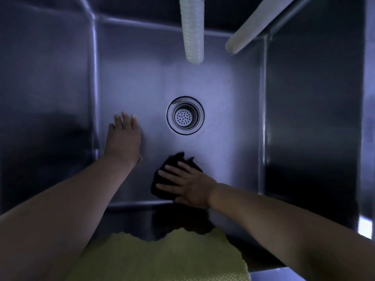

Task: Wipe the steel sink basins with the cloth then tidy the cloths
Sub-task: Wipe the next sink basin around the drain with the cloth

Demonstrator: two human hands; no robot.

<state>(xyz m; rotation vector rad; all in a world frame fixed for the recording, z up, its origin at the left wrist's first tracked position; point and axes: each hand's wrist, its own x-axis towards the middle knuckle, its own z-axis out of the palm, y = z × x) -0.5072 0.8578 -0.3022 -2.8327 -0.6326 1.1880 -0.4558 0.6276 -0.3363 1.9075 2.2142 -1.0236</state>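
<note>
Two hands spread: right hand (190,183) presses one dark cloth (172,175), left hand (123,136) flat.

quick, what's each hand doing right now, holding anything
Left hand: open, fingers straight, flat on the sink floor, holding nothing.
Right hand: open, fingers spread, pressing the dark cloth against the sink floor.

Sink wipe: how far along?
Done: nothing can be confirmed; wiped steel looks no different here. In hand: the right hand presses a dark cloth flat on the basin floor near the drain, the left hand braced beside it. Left: any other basins, and tidying cloths; the yellow cloth lies on the near edge.
</note>
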